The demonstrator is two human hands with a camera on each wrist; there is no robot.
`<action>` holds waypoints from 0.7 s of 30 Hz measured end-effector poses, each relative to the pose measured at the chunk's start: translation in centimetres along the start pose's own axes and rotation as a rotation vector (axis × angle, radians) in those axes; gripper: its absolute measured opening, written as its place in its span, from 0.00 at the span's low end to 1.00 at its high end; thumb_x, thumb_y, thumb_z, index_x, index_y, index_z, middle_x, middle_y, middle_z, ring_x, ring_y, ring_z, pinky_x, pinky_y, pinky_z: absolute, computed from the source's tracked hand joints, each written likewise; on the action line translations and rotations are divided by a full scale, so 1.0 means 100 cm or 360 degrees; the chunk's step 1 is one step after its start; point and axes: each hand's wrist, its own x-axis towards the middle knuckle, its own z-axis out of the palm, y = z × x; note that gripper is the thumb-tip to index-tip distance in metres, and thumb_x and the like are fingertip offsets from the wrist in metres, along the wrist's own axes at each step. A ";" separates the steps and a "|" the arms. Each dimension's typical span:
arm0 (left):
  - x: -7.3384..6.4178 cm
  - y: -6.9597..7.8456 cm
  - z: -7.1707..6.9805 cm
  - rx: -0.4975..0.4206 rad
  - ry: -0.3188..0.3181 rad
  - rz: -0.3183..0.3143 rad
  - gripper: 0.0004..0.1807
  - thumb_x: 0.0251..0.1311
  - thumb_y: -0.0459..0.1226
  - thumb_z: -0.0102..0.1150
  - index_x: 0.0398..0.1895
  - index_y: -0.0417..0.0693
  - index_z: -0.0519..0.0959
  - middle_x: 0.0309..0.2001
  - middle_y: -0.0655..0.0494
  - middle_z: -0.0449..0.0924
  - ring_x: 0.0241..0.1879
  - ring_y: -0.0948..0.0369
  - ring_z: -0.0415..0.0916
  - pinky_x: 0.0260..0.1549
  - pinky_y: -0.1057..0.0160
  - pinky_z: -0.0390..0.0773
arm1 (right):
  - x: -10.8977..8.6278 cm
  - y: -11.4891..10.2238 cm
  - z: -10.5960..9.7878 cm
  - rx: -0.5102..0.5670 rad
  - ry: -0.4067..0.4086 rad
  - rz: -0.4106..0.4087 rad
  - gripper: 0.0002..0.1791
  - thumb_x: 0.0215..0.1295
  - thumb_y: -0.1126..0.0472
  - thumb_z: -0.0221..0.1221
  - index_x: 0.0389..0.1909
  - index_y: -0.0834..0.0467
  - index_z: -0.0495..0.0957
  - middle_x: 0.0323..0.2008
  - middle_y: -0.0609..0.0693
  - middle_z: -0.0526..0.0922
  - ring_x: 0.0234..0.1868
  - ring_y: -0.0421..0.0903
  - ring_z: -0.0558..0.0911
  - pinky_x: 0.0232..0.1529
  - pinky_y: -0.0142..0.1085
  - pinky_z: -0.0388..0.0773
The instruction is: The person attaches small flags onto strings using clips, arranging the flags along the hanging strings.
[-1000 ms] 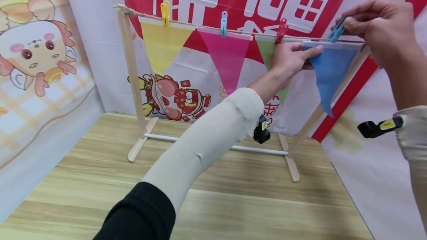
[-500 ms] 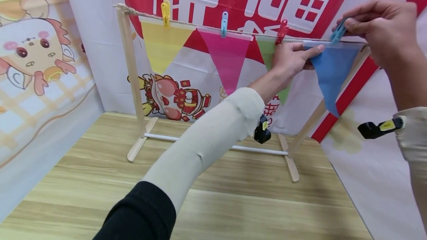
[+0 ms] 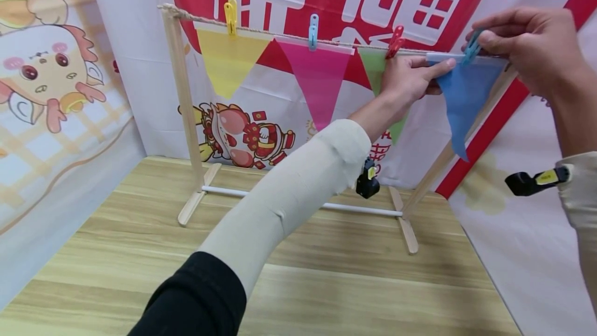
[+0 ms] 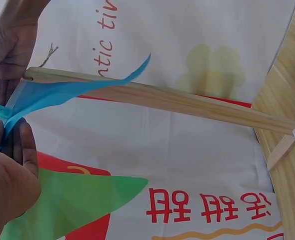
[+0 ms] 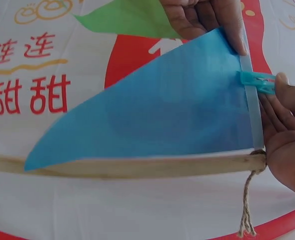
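Observation:
A blue triangular pennant with a pale top strip hangs at the right end of the twine. My left hand pinches its upper left corner between thumb and fingers. Further right, my right hand pinches a light-blue clothespin by its handles. In the right wrist view that clothespin straddles the pale strip of the pennant. Left of my hands, a green pennant hangs under a red clothespin, partly hidden by my left hand.
Yellow and pink pennants hang from a yellow clothespin and a light-blue one. Two wooden posts carry the twine, joined low by a white rod. The frame stands on a wood-grain table before printed cloth walls.
My right hand has dropped slightly, and the clothespin reaches lower over the pennant's top strip. The pennant's lower tip has swung a little. My left hand keeps its grip on the corner.

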 end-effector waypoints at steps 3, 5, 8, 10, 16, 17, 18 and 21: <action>0.000 0.000 0.000 0.0012 0.0009 -0.0007 0.18 0.71 0.48 0.77 0.61 0.59 0.93 0.44 0.63 0.96 0.36 0.64 0.94 0.46 0.70 0.92 | 0.000 0.000 -0.001 -0.0097 -0.0040 0.0033 0.28 0.80 0.48 0.64 0.77 0.45 0.82 0.55 0.26 0.86 0.57 0.31 0.79 0.91 0.51 0.59; 0.000 0.000 -0.001 0.0016 0.0013 -0.0011 0.18 0.71 0.47 0.78 0.61 0.58 0.93 0.44 0.62 0.96 0.36 0.63 0.94 0.47 0.69 0.93 | 0.001 0.000 -0.002 -0.0114 -0.0066 0.0049 0.28 0.80 0.47 0.64 0.77 0.44 0.82 0.55 0.26 0.85 0.57 0.31 0.79 0.90 0.51 0.59; 0.000 0.000 -0.001 0.0012 0.0011 -0.0014 0.18 0.71 0.47 0.78 0.62 0.58 0.93 0.46 0.62 0.96 0.38 0.63 0.95 0.47 0.69 0.93 | 0.002 0.001 -0.003 -0.0092 -0.0090 0.0045 0.28 0.80 0.49 0.65 0.78 0.44 0.81 0.56 0.26 0.85 0.57 0.31 0.79 0.90 0.50 0.59; 0.000 0.000 -0.002 0.0006 0.0003 -0.0008 0.18 0.71 0.46 0.78 0.62 0.58 0.93 0.47 0.62 0.96 0.40 0.62 0.95 0.47 0.68 0.93 | 0.003 0.001 -0.003 -0.0074 -0.0097 0.0020 0.27 0.81 0.50 0.64 0.78 0.45 0.81 0.57 0.27 0.86 0.58 0.31 0.79 0.91 0.50 0.57; 0.001 -0.002 -0.006 0.0006 -0.0016 0.0018 0.18 0.71 0.45 0.78 0.62 0.57 0.92 0.48 0.65 0.95 0.40 0.64 0.94 0.46 0.69 0.93 | 0.005 0.000 -0.003 0.0009 -0.0063 -0.0035 0.25 0.82 0.54 0.65 0.76 0.45 0.83 0.68 0.35 0.86 0.58 0.31 0.82 0.92 0.49 0.53; 0.001 -0.002 -0.007 0.0007 -0.0011 0.0015 0.18 0.71 0.45 0.79 0.62 0.57 0.92 0.47 0.65 0.95 0.40 0.64 0.94 0.45 0.69 0.93 | 0.005 0.000 -0.002 0.0041 -0.0059 -0.0049 0.25 0.82 0.56 0.66 0.76 0.46 0.83 0.68 0.36 0.86 0.59 0.31 0.82 0.91 0.45 0.58; 0.001 -0.003 -0.008 0.0004 -0.0008 0.0010 0.18 0.71 0.45 0.79 0.61 0.56 0.92 0.46 0.65 0.95 0.39 0.64 0.94 0.44 0.69 0.93 | 0.005 -0.001 -0.001 0.0071 -0.0053 -0.0075 0.25 0.81 0.57 0.67 0.75 0.47 0.84 0.68 0.37 0.87 0.59 0.32 0.83 0.89 0.40 0.63; 0.000 -0.006 -0.014 -0.0012 -0.0021 0.0005 0.18 0.70 0.44 0.79 0.60 0.54 0.92 0.44 0.63 0.95 0.37 0.63 0.94 0.43 0.68 0.93 | 0.002 -0.003 0.005 0.0160 0.0009 -0.0186 0.24 0.79 0.61 0.69 0.73 0.50 0.86 0.67 0.41 0.89 0.62 0.33 0.85 0.80 0.32 0.73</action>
